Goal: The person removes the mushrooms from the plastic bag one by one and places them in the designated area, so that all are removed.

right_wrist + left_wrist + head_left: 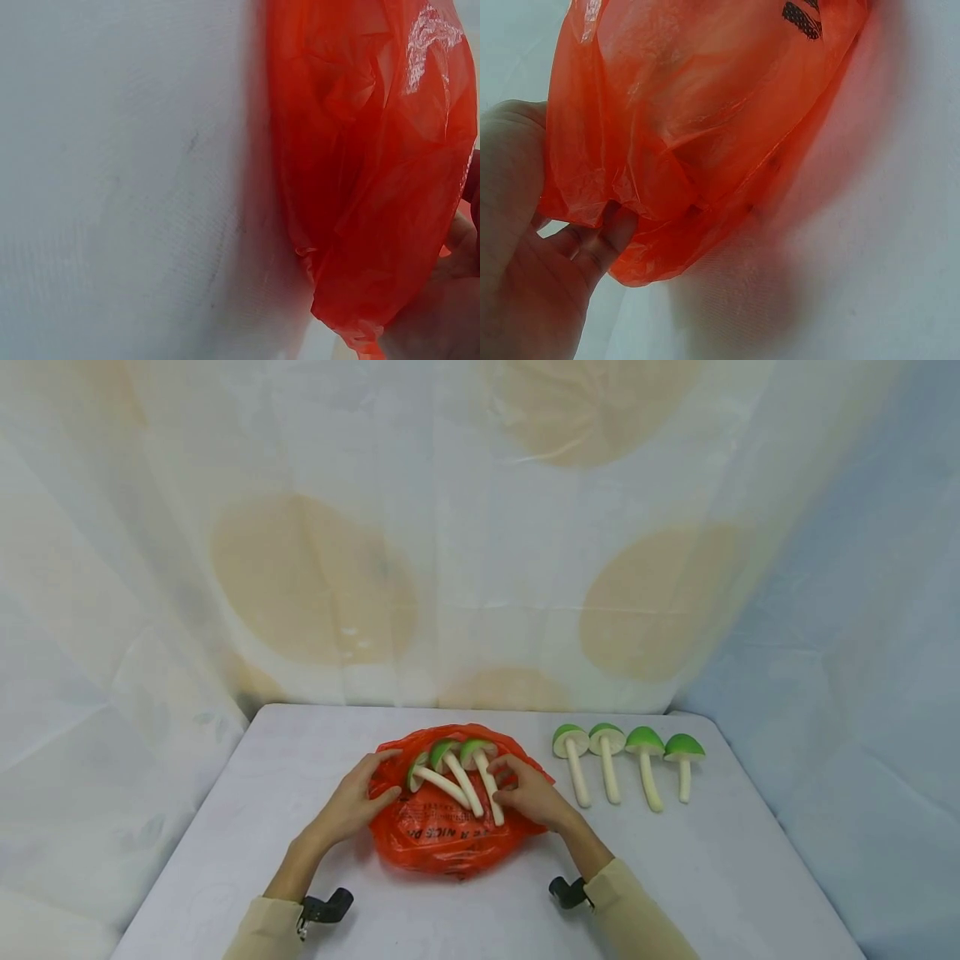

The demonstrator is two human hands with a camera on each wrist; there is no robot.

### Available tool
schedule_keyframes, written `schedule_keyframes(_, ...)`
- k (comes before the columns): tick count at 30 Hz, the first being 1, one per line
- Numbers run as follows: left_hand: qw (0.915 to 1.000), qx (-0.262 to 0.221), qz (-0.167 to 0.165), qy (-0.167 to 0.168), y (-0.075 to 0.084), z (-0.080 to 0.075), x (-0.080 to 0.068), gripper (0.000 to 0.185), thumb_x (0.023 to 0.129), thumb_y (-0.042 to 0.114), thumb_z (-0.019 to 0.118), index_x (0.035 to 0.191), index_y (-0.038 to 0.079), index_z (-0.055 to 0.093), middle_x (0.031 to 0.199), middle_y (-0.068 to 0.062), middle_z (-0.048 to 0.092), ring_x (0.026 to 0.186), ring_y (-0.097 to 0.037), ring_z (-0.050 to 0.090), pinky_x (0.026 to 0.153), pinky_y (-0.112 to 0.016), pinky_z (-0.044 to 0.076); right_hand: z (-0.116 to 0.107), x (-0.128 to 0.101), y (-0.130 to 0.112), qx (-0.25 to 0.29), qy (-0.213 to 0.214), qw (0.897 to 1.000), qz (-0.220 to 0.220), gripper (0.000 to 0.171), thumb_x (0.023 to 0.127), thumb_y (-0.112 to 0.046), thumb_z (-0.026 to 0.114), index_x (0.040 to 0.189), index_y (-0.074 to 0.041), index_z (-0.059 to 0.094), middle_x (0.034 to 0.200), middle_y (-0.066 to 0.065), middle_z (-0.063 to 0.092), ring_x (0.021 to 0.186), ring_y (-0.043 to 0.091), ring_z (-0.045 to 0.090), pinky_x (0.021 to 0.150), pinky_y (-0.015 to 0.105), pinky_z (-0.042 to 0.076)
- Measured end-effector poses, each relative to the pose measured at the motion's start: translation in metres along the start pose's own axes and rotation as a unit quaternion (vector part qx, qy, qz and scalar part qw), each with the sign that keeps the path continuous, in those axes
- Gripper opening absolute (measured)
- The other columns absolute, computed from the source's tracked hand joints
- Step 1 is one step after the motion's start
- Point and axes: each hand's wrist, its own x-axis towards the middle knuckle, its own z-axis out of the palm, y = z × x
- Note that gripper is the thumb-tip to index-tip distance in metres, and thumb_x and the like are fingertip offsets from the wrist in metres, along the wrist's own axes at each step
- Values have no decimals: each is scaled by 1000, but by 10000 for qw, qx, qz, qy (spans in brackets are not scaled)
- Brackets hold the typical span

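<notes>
A red plastic bag point(442, 852) with black print lies in the middle of the table. On it, within its raised rim, are three toy mushrooms with green caps and white stems: a left one point(442, 783), a middle one point(467, 787) and a right one point(489, 793). My left hand point(360, 793) holds the bag's left side; in the left wrist view its curled fingers point(619, 225) grip the thin plastic. My right hand point(528, 793) reaches over the bag's right side, bent fingertips right by the right mushroom's stem. In the right wrist view the bag partly hides this hand, so I cannot tell its grip.
Several more green-capped mushrooms stand in a row at the table's back right, among them a leftmost one point(576, 768) and a rightmost one point(684, 764). The white table point(315, 727) backs onto a draped sheet point(487, 568) with tan circles. Black wrist cameras sit on both arms.
</notes>
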Motion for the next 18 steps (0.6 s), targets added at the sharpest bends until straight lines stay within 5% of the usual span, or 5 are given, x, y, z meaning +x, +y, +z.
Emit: schedule_keyframes(18,10000,-27,20,-13,0,0,0,61,94,22,72,149,22,44,141,-7,52,131,-32,52,104,-58,47,-5,0,3,279,-276,9990,-233,36,91,-5,69,124,-12,57,119,11,60,101,29,62,82,35,56)
